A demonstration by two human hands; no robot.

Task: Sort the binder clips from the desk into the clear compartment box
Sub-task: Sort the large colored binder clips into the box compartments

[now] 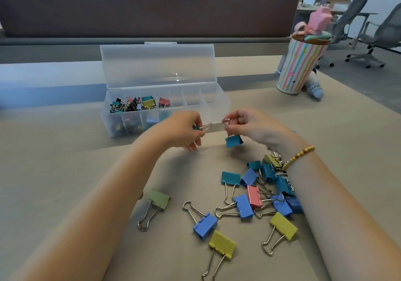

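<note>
At centre frame my right hand (245, 122) pinches a teal binder clip (234, 140) by its wire handles while my left hand (184, 128) pinches another clip (200, 128), lifted ready for the clear compartment box (165, 107) just behind; the rest litter the bench (65, 172) lower right.

L hand (184, 129) pinches teal clip (197, 128) | R hand (247, 124) dangles blue clip (234, 141) | box (165, 115) open

1. Compartment box (161, 67): clear, glossy, smooth plastic.
2. Binder clips (245, 207): matt painted metal bodies with shiny wire handles.
3. Tabletop (65, 167): matt, smooth beige surface.
</note>
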